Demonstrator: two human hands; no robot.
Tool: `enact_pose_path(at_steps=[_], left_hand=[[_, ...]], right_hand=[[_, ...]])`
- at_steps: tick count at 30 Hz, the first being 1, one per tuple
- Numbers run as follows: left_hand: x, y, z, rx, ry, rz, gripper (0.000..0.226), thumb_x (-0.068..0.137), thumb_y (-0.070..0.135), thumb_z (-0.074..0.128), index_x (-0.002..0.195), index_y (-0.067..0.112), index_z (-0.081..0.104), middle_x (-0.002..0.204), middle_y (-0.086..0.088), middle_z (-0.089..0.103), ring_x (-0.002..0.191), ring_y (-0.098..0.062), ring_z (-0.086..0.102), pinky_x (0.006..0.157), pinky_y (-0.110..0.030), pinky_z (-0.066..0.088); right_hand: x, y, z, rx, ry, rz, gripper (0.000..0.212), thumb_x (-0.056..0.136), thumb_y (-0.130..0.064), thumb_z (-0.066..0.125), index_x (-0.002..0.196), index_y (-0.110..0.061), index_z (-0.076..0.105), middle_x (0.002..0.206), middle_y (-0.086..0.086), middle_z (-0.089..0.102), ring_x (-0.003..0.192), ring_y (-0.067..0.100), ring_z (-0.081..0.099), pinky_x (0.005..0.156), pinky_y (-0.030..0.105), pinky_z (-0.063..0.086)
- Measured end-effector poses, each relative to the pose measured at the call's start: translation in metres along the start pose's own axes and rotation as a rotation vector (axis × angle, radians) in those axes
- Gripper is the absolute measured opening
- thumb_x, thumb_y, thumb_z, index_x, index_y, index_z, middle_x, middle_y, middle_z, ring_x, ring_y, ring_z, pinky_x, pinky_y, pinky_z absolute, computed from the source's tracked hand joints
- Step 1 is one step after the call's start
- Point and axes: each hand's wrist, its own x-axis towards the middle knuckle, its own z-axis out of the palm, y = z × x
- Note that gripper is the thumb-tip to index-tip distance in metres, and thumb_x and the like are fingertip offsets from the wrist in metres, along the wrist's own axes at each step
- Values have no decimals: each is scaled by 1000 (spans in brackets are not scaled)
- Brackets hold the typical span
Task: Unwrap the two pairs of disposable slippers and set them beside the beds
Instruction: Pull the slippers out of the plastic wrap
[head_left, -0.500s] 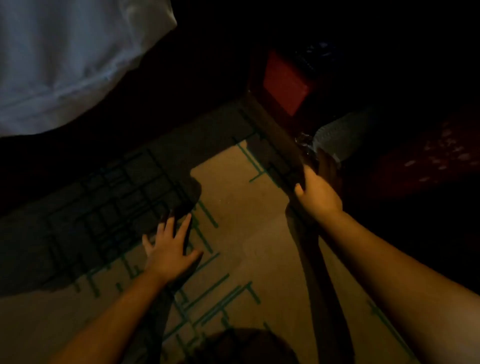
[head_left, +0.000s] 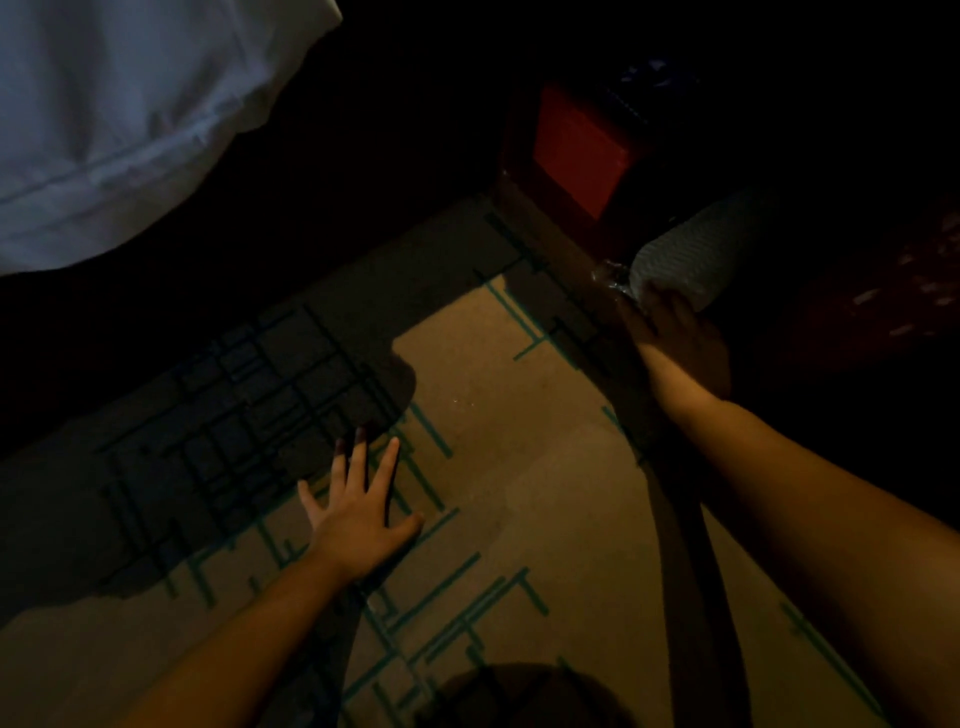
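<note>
Left hand (head_left: 358, 512): laid flat on the patterned carpet (head_left: 519, 467), fingers spread wide, nothing held. Right hand (head_left: 675, 348): placed on the wrapped slippers (head_left: 691, 260) in deep shadow; grip cannot be told. Red-panelled nightstand (head_left: 576, 150) seen just beside the slippers. White bedding (head_left: 114, 114) seen far left.

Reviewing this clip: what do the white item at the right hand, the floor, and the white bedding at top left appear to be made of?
Slipper: looks like white waffle-textured fabric, with glints near it suggesting clear plastic wrap; dim, so uncertain. Right hand touches its near end. Floor: matte tan carpet with teal line pattern, no shine. Bedding: white woven cloth, soft folds and a stitched seam.
</note>
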Motion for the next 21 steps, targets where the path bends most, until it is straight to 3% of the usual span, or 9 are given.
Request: enact_pose_path(at_steps=[3, 5, 9, 11, 13, 15, 18, 19, 21], left_hand=[[-1, 0, 0, 0, -1, 12, 98, 71, 74, 40, 132, 43, -29, 139, 8, -42, 141, -21, -25, 106, -70, 1], [-1, 1, -1, -15, 6, 15, 96, 71, 72, 43, 139, 43, -19, 146, 6, -37, 142, -22, -23, 106, -70, 2], [-3, 7, -7, -46, 9, -12, 95, 70, 66, 52, 143, 42, -5, 157, 2, -18, 144, -23, -16, 107, -69, 4], [-6, 16, -14, -177, 41, -41, 93, 68, 62, 55, 145, 38, 7, 159, -2, -10, 145, -24, -11, 110, -65, 4], [-8, 34, -25, -436, 125, -42, 84, 74, 54, 59, 144, 26, 22, 158, -10, 7, 145, -26, 4, 116, -53, 10], [-12, 60, -42, -867, 112, -66, 64, 85, 37, 60, 140, 17, 35, 151, -13, 31, 138, -26, 29, 113, -41, 26], [-20, 95, -75, -1672, -322, -201, 41, 90, 39, 45, 128, 24, 46, 125, -8, 57, 110, -21, 56, 92, -37, 47], [-20, 100, -82, -1792, -430, -203, 35, 90, 42, 42, 119, 26, 52, 111, -6, 64, 98, -19, 61, 83, -35, 52], [-19, 102, -88, -1808, -449, -215, 18, 90, 35, 46, 99, 25, 58, 90, -2, 67, 78, -13, 66, 67, -28, 57]], right_hand=[[-7, 0, -4, 82, -79, -67, 65, 79, -27, 36, 143, -19, 32, 147, 19, 37, 133, 40, 32, 100, 54, 33], [-12, -7, -7, 63, -90, -115, 69, 80, -27, 50, 145, -20, 26, 146, 17, 37, 133, 39, 31, 102, 50, 34], [-33, -33, -21, 85, 87, -204, 73, 71, -11, 70, 138, -9, 41, 134, 20, 52, 115, 39, 53, 72, 42, 51], [-47, -46, -26, 146, 201, -244, 72, 63, -7, 72, 131, -5, 49, 125, 21, 59, 108, 38, 59, 71, 42, 53], [-62, -61, -29, 196, 274, -275, 66, 63, -6, 69, 127, -5, 52, 123, 19, 62, 109, 36, 60, 75, 43, 54], [-75, -76, -28, 242, 303, -318, 57, 68, -7, 63, 125, -6, 55, 123, 15, 63, 110, 32, 61, 77, 41, 54], [-97, -98, -23, 305, 302, -400, 48, 75, -14, 55, 122, -7, 58, 123, 11, 64, 110, 28, 61, 78, 37, 53], [-103, -104, -21, 321, 297, -418, 46, 76, -16, 54, 121, -8, 59, 123, 10, 65, 110, 28, 62, 79, 36, 53], [-116, -115, -17, 329, 275, -441, 44, 76, -18, 59, 119, -10, 61, 123, 8, 65, 110, 27, 62, 83, 37, 52]])
